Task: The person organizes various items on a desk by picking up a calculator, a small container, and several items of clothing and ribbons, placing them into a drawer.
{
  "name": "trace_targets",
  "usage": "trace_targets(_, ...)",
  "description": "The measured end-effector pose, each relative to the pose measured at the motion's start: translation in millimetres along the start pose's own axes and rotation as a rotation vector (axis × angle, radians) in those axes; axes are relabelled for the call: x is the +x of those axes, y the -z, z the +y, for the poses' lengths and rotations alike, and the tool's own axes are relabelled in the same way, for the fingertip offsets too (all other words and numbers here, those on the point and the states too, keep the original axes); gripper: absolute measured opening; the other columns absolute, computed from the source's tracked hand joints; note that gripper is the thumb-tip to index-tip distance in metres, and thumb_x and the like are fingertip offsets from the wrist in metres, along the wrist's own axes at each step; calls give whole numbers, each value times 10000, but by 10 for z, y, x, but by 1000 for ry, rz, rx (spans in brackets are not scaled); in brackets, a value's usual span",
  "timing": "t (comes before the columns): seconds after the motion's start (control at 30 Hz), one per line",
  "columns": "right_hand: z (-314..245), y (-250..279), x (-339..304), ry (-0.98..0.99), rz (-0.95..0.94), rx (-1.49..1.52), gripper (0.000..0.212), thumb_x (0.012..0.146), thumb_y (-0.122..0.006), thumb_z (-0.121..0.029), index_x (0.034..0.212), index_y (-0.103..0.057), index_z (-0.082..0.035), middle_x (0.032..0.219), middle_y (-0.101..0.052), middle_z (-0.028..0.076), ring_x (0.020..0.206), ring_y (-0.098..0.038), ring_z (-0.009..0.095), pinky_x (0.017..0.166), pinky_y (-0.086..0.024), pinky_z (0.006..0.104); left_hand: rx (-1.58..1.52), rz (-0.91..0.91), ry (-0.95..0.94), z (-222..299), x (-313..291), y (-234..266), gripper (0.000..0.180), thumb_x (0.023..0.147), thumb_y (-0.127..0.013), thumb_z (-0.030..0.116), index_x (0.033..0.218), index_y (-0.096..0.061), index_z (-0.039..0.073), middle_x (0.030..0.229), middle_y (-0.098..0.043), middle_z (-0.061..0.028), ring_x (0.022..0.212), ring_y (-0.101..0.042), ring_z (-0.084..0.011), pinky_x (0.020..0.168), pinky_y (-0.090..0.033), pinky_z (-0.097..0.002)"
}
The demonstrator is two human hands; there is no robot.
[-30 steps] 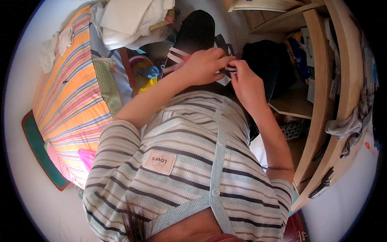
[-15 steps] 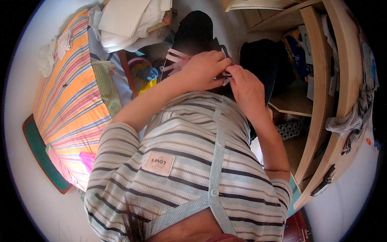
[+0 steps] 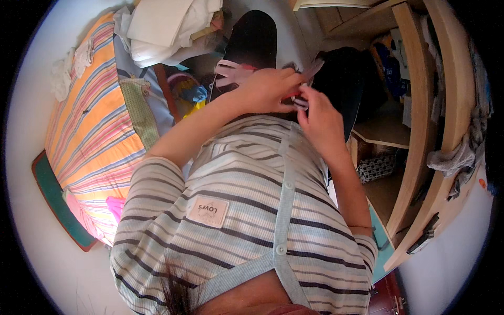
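Note:
My left hand [image 3: 268, 90] and my right hand [image 3: 321, 113] come together over my dark-clad lap, both with fingers closed in a pinch. Out of the left hand's far side fan pale pink ribbon-like strips [image 3: 231, 73]. A greyish-pink flap [image 3: 313, 69] of similar material stands up beyond the fingertips. Between the hands shows a small red patch [image 3: 292, 96], along with a small dark-and-pale striped piece [image 3: 301, 102] at the right fingertips. My fingers cover most of what they grip, so how these parts join is hidden.
To the left lies an orange striped cloth [image 3: 97, 121] with a green textured cloth [image 3: 139, 113]. White folded fabric [image 3: 163, 31] is piled at the far left. Wooden shelving [image 3: 412, 121] stands close on the right, holding a patterned basket [image 3: 377, 167]; a grey cloth [image 3: 449, 157] hangs there.
The greyish-pink flap has come up beyond the fingertips. My right fingers have shifted slightly, uncovering the red patch and more of the striped piece. The pink strips have changed their spread.

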State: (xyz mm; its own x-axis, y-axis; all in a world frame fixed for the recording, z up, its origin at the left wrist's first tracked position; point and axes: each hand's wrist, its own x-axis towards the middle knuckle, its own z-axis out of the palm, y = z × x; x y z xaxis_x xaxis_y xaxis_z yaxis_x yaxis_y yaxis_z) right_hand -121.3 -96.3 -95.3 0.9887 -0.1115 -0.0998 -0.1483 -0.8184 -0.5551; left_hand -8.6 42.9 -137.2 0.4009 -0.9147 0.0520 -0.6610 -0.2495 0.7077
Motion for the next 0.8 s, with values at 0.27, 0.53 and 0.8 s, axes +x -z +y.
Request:
trace_targets(0.27, -50, 169, -172, -155, -174, 828, 411, 795, -580, -19, 1157, -388, -48, 931, -574, 96, 780, -576, 147, 662, -476, 268, -335, -71, -31, -4, -157, 203, 805, 649, -653, 593, 1185, -429, 35, 878, -599, -142, 779, -609, -323, 673, -481, -359)
trace_targets(0.53, -162, 444, -451, -245, 154, 1327, 393, 756, -612, 42, 1054, -366, -32, 873, -557, 81, 698, -522, 77, 623, -436, 184, 34, -73, -62, 9, -215, -8, 723, 732, -437, 649, 1207, -472, 105, 838, -598, -140, 758, -579, -355, 622, -445, -414)
trace_targets(0.8, 92, 626, -264, 32, 162, 698, 309, 775, -598, 30, 1046, -449, 3, 906, -559, 66, 757, -538, 99, 663, -443, 211, -254, 54, -153, 316, 2, 184, 973, 606, -751, 432, 1347, -260, 35, 1263, -384, -224, 1162, -387, -382, 971, -324, -419)
